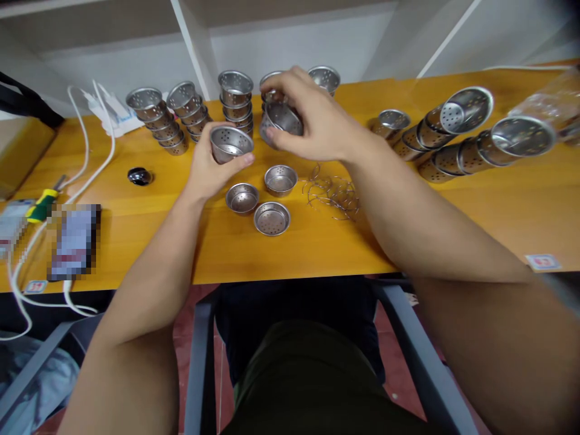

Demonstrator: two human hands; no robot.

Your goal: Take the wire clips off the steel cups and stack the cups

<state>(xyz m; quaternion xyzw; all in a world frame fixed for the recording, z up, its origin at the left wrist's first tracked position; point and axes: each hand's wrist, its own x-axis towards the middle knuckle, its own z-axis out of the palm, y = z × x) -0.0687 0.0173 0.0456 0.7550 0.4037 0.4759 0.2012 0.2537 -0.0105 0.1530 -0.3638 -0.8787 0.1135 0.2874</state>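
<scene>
My left hand (205,166) is wrapped round a perforated metal cup (231,142), its mouth tilted toward me, with the thumb along the near side. Just to the right, my right hand (317,118) grips another metal cup (281,118) between thumb and fingers, in front of a stack at the back. Part of that stack (270,80) is hidden by the fingers. On the table below lie three shallow perforated cups: one left (242,198), one right (281,180) and one nearest me (272,219).
A tangle of thin wire rings (333,192) lies beside the shallow cups. Stacked cups stand at the back left (167,124) and lean at the right (480,151). Toward the left are a black mouse-like object (140,176), a phone (75,241), a screwdriver (43,204) and white cables (102,160).
</scene>
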